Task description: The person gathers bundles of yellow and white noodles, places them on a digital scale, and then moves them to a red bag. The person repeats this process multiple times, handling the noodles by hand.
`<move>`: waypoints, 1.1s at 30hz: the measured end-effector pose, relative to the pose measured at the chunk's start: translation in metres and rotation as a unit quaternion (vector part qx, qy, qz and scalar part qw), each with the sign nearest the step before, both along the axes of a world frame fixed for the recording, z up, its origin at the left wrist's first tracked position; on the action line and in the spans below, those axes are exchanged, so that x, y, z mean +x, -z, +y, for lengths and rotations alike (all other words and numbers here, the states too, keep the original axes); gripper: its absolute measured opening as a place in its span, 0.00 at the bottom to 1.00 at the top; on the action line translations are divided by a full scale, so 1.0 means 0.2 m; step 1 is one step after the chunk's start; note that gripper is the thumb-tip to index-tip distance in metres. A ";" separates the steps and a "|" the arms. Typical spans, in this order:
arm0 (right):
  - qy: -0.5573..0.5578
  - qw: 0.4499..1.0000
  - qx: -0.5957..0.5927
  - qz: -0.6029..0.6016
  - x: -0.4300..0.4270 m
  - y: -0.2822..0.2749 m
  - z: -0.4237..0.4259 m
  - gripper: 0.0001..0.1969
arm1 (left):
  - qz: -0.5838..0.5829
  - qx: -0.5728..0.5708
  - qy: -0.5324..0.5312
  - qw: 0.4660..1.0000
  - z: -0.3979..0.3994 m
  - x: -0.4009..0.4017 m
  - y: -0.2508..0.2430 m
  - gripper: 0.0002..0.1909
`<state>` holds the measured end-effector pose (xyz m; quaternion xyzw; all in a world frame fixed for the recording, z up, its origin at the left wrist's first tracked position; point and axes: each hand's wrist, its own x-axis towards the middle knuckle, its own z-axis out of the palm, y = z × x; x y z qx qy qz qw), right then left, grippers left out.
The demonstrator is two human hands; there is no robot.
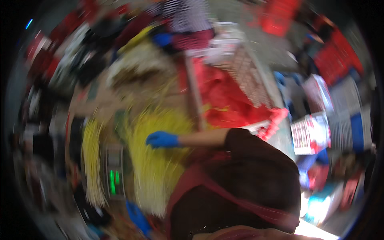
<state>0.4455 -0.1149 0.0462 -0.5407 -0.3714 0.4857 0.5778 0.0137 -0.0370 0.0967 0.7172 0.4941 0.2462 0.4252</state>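
Observation:
A large heap of long yellow stalks with whitish ends (159, 168), resembling yellow chives, lies before me. My right hand (162, 139), in a blue glove, is over the upper middle of this heap; blur hides whether its fingers grip any stalks. Near the pale ends, at the lower edge, my left hand (138, 217) is also blue-gloved, its fingers extended and nothing visible in it. A digital scale with a green lit display (115, 177) sits beside the heap. Beyond the scale lies a narrower bundle of the same stalks (93, 162).
Another person's blue-gloved hand (163, 39) is by a pale, root-like pile (141, 67) at the top. Red plastic sheeting (225, 96) lines a long container at my right. Red crates (339, 57) and printed boxes (312, 133) stand farther off. The picture is blurred.

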 end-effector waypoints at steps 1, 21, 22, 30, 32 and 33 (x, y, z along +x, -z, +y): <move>-0.029 1.000 -0.005 -0.007 -0.05 0.01 0.01 0.15 | -0.015 -0.023 -0.005 1.000 -0.02 -0.07 0.04 0.25; -0.464 0.761 0.047 -0.451 -0.80 0.21 0.93 0.26 | -0.060 -0.044 -0.187 0.980 -0.24 -0.15 0.25 0.23; -0.463 0.767 0.039 -0.443 -0.81 0.26 0.90 0.29 | -0.105 -0.032 -0.173 0.979 -0.24 -0.15 0.26 0.23; -0.469 0.693 0.027 -0.547 -0.90 0.41 0.91 0.39 | 0.057 -0.017 -0.076 0.995 0.01 -0.22 0.29 0.23; -0.474 0.683 -0.005 -0.555 -0.97 0.44 0.94 0.40 | 0.177 0.091 0.008 0.980 0.08 -0.20 0.25 0.18; -0.468 0.680 -0.002 -0.565 -0.99 0.45 0.95 0.41 | 0.142 0.089 -0.020 0.986 0.10 -0.17 0.21 0.18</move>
